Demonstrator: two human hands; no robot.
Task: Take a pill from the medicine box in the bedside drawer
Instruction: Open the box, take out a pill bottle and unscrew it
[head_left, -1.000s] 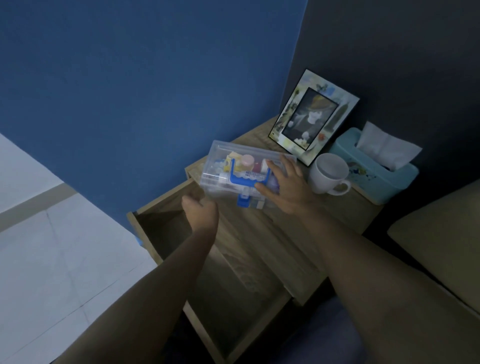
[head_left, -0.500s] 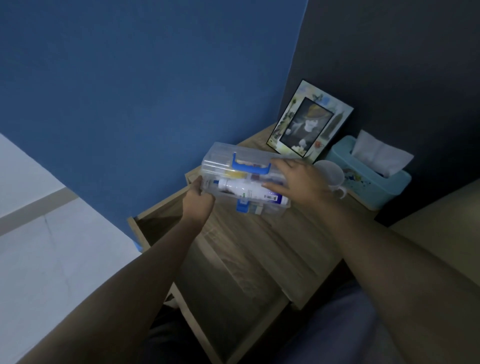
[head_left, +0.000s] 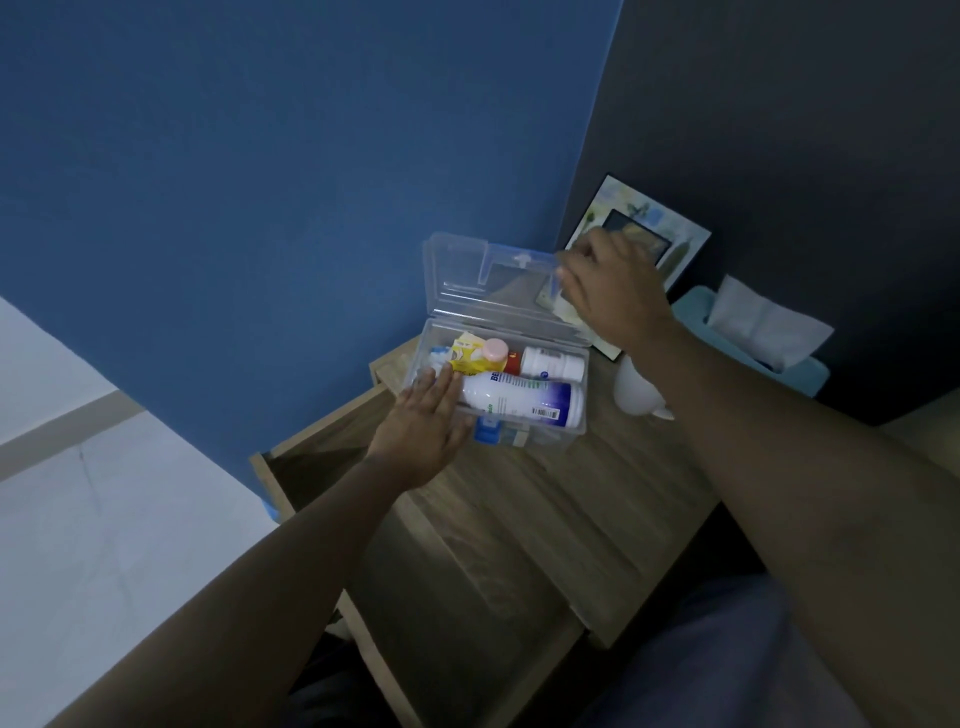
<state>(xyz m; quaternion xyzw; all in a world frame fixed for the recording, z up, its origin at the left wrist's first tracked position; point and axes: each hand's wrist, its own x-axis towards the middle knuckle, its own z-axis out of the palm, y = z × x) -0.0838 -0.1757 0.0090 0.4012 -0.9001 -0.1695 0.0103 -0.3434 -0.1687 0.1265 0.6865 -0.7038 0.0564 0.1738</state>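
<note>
A clear plastic medicine box (head_left: 545, 434) stands on the wooden bedside table (head_left: 571, 499), its lid (head_left: 467, 270) swung up and back. My right hand (head_left: 613, 291) pinches the lid's right edge. Inside lie a large white bottle (head_left: 524, 397), a smaller white bottle (head_left: 553, 362), a pink-capped container (head_left: 494, 351) and a yellow packet (head_left: 465, 356). My left hand (head_left: 423, 426) rests flat with fingers apart against the box's left front, fingertips over the rim. The drawer (head_left: 322, 457) below stands pulled out.
A picture frame (head_left: 675, 244) leans on the dark wall behind my right hand. A white mug (head_left: 636, 397) sits right of the box, and a teal tissue box (head_left: 753, 343) is farther right. Blue wall at left, pale floor below.
The box went from being held shut in both hands to standing on the table with its lid raised. My right hand moved up with the lid; my left hand flattened against the box.
</note>
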